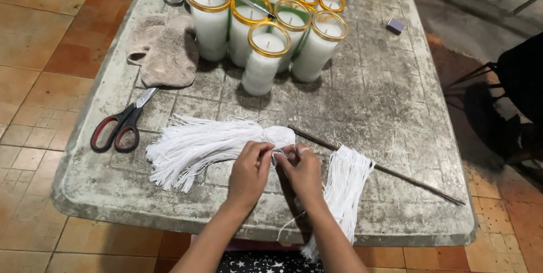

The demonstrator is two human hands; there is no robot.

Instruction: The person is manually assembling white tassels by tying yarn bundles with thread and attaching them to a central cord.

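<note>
My left hand [250, 171] and my right hand [304, 170] meet at the table's front middle, fingertips pinched together on a thin white string [278, 154]. Just beyond them lies a large bundle of white strings [198, 144], fanned out to the left. A thin dark stick [390, 170] runs from the hands toward the right front corner, and several white strings [344, 188] hang over it and down past the table's edge. A ring shows on my right hand.
Several glass candles with gold rims [266, 52] stand at the back of the worn grey table [390, 98]. Red-and-black scissors [120, 127] and a beige cloth [165, 52] lie at the left. A small purple box [395, 25] sits at the back right. A dark chair [517, 98] stands right.
</note>
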